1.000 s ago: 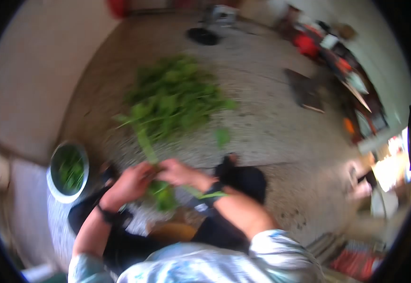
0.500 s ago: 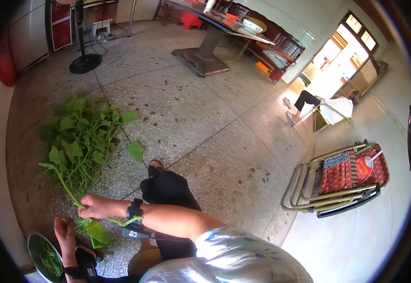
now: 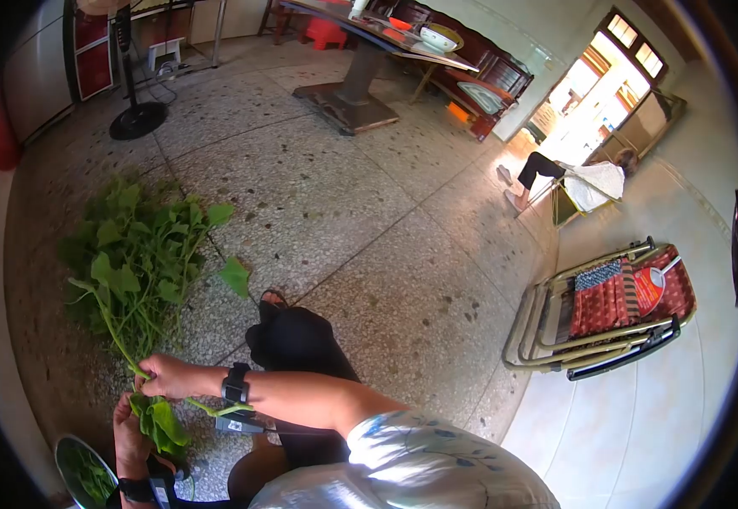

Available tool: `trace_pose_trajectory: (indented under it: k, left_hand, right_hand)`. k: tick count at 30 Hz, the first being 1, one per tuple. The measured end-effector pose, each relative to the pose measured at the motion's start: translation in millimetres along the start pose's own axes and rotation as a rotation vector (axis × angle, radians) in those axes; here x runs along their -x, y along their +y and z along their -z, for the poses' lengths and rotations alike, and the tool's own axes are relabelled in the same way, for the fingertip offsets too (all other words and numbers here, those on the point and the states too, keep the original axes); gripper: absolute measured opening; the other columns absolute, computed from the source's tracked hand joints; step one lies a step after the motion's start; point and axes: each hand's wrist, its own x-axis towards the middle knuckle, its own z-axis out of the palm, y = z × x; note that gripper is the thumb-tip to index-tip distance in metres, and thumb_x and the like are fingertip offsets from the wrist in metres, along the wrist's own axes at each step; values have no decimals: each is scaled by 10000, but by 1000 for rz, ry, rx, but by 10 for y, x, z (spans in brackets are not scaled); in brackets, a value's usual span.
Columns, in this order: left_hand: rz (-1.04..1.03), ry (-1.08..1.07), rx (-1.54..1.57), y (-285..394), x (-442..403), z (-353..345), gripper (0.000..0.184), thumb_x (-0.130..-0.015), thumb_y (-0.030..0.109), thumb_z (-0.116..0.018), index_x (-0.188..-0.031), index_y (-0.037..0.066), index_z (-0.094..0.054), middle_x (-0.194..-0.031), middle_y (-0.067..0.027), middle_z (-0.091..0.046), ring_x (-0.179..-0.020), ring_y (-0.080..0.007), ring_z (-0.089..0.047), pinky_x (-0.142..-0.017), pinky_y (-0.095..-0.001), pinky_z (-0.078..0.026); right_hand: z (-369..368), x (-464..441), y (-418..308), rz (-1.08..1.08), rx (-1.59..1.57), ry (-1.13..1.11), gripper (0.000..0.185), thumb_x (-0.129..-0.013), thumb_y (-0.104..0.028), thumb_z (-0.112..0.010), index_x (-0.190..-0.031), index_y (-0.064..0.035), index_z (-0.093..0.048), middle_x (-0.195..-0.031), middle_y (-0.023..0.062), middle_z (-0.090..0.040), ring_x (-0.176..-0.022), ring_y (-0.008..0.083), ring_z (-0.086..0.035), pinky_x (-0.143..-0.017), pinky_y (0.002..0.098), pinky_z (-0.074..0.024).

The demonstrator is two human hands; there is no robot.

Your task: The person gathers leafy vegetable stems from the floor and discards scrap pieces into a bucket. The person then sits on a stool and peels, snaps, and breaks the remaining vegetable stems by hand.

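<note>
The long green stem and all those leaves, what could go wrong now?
The stem might get bruised, since the right hand's fingers pinch it. Bits could miss the bowl, which sits off to the side. The loose leaf on the floor lies near a foot, so it could get stepped on.

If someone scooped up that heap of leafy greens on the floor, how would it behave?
The heap of greens would probably droop, since its stems look thin and its leaves broad. It may lift as a tangle, because many stems cross. It's likely light for its bulk, being loosely piled.
</note>
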Motion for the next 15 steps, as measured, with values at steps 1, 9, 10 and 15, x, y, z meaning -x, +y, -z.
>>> trace_pose_trajectory:
  k: [1,9,10,15]
  left_hand:
    - [14,41,-8,23,8,-51,131,-788,-14,-467,-842,63,-558,-804,-32,-592,-687,-115,-568,-613,-225,-464]
    - [-34,79,-319,18,-87,219,135,-757,-41,-472,-811,35,-568,-754,-50,-600,-644,-126,-573,-565,-256,-460]
    - [-99,106,-552,17,-103,287,123,-746,-43,-482,-801,25,-568,-736,-59,-600,-643,-130,-572,-557,-270,-453]
    - [-515,262,-1258,113,-12,84,149,-661,-67,-500,-780,-2,-562,-714,-125,-580,-657,-238,-574,-581,-326,-439]
  right_hand:
    - [17,-22,33,-2,0,4,76,-703,-90,-551,-725,-19,-535,-566,9,-493,-436,88,-448,-367,246,-340]
    - [37,-68,59,72,227,42,148,-712,-148,-593,-758,-7,-587,-607,37,-552,-567,100,-510,-524,273,-402]
    - [37,-72,68,71,227,40,148,-712,-148,-593,-758,-7,-587,-607,37,-552,-567,100,-510,-524,273,-402]
    - [5,-151,206,82,330,183,165,-703,-148,-589,-714,16,-577,-569,96,-549,-511,159,-513,-505,312,-401]
